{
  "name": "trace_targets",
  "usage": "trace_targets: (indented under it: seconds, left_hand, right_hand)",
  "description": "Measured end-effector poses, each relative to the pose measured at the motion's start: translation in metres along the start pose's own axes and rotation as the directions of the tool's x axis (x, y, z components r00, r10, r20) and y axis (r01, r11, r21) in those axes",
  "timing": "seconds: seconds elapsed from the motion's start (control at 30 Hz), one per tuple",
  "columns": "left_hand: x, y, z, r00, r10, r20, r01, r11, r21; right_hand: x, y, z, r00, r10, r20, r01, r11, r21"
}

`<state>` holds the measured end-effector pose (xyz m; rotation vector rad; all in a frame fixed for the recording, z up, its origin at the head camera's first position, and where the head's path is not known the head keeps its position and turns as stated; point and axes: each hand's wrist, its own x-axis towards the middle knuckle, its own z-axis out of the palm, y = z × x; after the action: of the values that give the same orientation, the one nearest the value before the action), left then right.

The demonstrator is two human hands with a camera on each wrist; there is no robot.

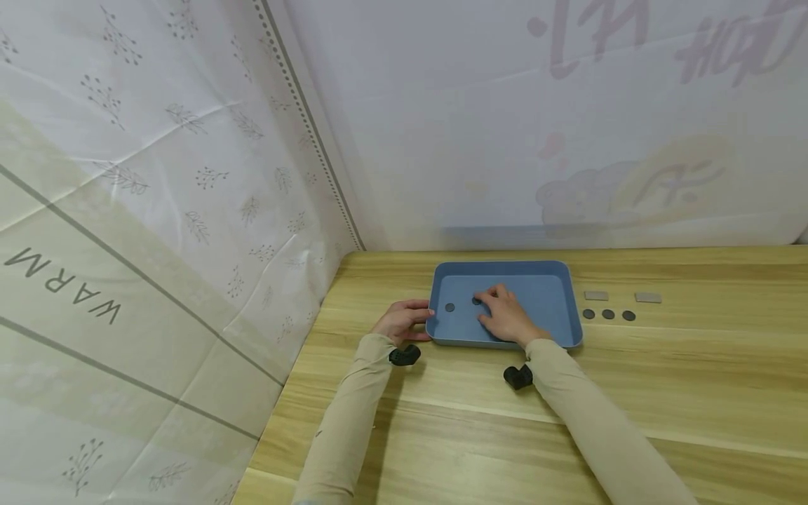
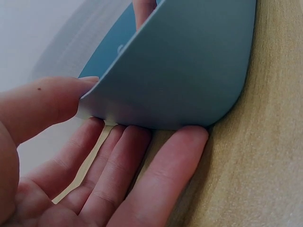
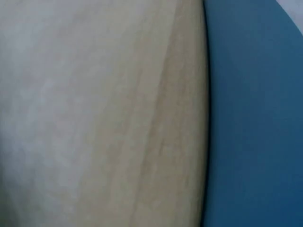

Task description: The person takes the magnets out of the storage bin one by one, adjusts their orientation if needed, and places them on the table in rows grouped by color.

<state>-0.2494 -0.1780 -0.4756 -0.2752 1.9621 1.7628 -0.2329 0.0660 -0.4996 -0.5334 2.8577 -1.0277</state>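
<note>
A shallow blue tray (image 1: 543,301) lies on the wooden table. My left hand (image 1: 404,320) holds its left end; in the left wrist view the thumb (image 2: 57,101) laps over the rim and the other fingers (image 2: 165,165) touch the outer wall from below. Inside the tray, my right hand (image 1: 507,315) has its fingertips at a dark round disc (image 1: 476,301), partly covered by them, while the thumb stands apart from it. Left of this disc lies another dark disc (image 1: 449,307). The right wrist view catches only tray wall (image 3: 255,118) and table, no fingers.
Right of the tray, three dark discs (image 1: 608,314) lie in a row on the table (image 1: 713,365). Behind them are two flat grey rectangular pieces (image 1: 596,296). Printed cloth (image 1: 442,140) hangs behind the table and along its left side.
</note>
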Motion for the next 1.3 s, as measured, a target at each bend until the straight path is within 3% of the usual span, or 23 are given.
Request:
trace_targets:
  seconds: [0.6,1.3]
  left_hand:
    - [-0.001,-0.001,0.000,1.000,0.010,0.002,-0.010,1.000,0.010]
    - [-0.002,0.000,0.001,1.000,0.007,-0.001,-0.007,1.000,0.012]
  right_hand:
    - [-0.003,0.000,-0.001,0.999,0.009,-0.044,-0.006,0.998,0.059]
    - [0.001,0.001,-0.014,0.999,0.008,0.041,-0.011,0.997,0.077]
